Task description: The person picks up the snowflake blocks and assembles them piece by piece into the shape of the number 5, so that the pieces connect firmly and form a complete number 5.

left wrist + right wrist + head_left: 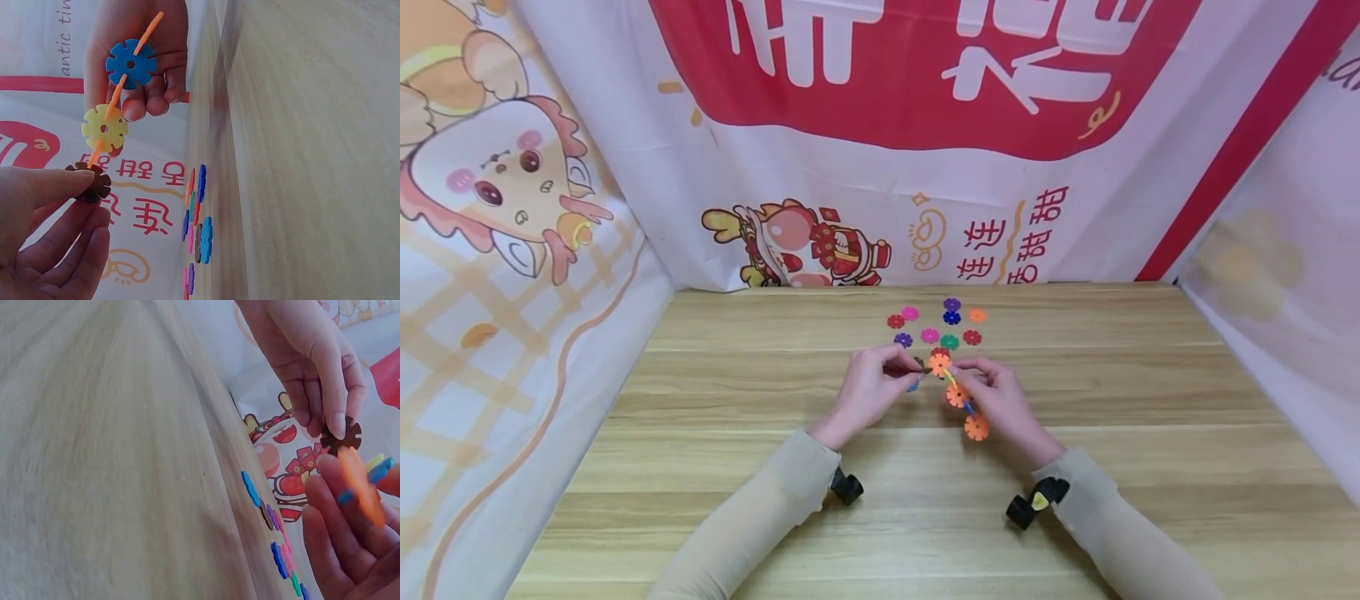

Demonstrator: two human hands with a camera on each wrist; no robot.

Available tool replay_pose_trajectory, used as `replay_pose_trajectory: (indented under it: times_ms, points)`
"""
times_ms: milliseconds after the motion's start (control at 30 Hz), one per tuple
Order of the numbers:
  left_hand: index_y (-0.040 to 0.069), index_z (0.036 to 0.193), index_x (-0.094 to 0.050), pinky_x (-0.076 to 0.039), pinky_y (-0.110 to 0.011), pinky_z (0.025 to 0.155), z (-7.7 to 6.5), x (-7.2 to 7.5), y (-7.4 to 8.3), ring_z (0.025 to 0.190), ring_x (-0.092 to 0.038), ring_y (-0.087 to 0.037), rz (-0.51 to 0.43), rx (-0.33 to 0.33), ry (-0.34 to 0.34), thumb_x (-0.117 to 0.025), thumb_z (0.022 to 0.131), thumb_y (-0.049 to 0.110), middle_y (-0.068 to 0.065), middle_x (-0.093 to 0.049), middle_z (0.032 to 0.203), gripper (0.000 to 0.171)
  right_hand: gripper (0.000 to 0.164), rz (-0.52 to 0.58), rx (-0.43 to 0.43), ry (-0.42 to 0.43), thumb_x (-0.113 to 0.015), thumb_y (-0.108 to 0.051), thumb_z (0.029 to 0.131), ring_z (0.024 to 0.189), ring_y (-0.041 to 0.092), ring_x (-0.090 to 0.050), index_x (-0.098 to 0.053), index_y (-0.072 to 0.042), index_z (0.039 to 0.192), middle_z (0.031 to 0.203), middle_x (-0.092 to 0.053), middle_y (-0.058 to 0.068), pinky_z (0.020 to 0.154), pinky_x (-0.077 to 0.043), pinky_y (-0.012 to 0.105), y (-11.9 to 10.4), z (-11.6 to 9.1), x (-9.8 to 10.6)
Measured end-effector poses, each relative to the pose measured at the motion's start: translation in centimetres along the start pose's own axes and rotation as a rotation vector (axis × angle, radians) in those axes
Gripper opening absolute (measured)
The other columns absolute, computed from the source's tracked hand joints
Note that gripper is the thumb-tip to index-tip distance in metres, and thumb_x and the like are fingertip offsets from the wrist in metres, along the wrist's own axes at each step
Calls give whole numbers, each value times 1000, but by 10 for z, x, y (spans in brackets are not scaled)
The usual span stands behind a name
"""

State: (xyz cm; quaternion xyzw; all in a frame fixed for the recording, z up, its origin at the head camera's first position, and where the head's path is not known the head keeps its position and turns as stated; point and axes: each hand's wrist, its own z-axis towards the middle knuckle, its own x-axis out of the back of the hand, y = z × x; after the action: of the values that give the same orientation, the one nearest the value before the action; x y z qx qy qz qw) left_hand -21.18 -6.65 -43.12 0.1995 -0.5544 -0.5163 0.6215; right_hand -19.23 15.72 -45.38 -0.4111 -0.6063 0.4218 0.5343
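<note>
In the head view my left hand (867, 385) and right hand (1003, 404) meet over the wooden table. Thumb and fingers of the left hand pinch a brown notched plastic disc (95, 189). The right hand grips a chain of notched discs: an orange disc (939, 364) at the near end by the brown one, then a yellow disc (94, 128), another orange disc (957, 395), a blue disc (142, 67) and a last orange disc (976, 428). The brown disc touches the end orange disc's rim; I cannot tell whether their slots are engaged.
Loose notched discs lie on the table beyond the hands, among them a green disc (950, 342), a red disc (972, 337), a pink disc (910, 313) and a dark blue disc (952, 317). A printed cloth (850, 167) hangs at the table's back edge.
</note>
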Motion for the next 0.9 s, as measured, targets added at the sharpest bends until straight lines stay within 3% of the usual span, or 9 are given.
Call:
replay_pose_trajectory:
  times_ms: [200, 333, 467, 567, 667, 900]
  points:
    - [12, 90, -74, -57, -25, 73, 0, 0, 1, 79, -67, -9, 1, -17, -6, -81, 86, 2, 5, -72, 88, 12, 33, -48, 42, -55, -61, -41, 103, 53, 17, -45, -66, -14, 122, 63, -52, 3, 48, -39, 26, -2, -1, 1]
    - [12, 89, -74, -57, -25, 73, 0, 0, 1, 79, -67, -8, -2, -20, -10, -81, 87, 3, 6, -72, 88, 12, 31, -27, 73, -58, -60, -36, 104, 57, 18, -49, -67, -10, 121, 69, -57, 5, 49, -42, 25, -7, -4, 2]
    - [12, 90, -74, -58, -26, 74, -1, 1, 2, 80, -67, -8, -5, -24, -10, -81, 87, 3, 6, -72, 89, 11, 35, -7, 70, -31, -62, -38, 103, 80, 24, -58, -71, -8, 120, 96, -67, 9, 68, -51, 30, -8, -3, 2]
    - [11, 90, -75, -58, -29, 75, -1, 2, 4, 80, -67, -8, -13, -32, -7, -81, 87, 3, 5, -72, 88, 10, 40, 14, 31, -14, -66, -44, 99, 93, 27, -58, -74, -10, 119, 109, -67, 9, 81, -51, 38, -4, -1, 2]
    - [11, 90, -75, -59, -32, 76, -1, 2, 4, 80, -68, -9, -21, -41, -6, -81, 87, 3, 5, -73, 88, 10, 43, 32, -10, -2, -70, -47, 96, 98, 25, -59, -75, -10, 118, 111, -68, 8, 88, -50, 42, -7, -1, 3]
    - [12, 91, -75, -58, -29, 76, 0, 4, 5, 82, -68, -9, -20, -52, -15, -81, 86, 2, 4, -73, 90, 12, 39, 143, 1, -6, -77, -36, 93, 100, 26, -66, -74, -5, 116, 110, -72, 10, 93, -54, 49, -8, 2, 3]
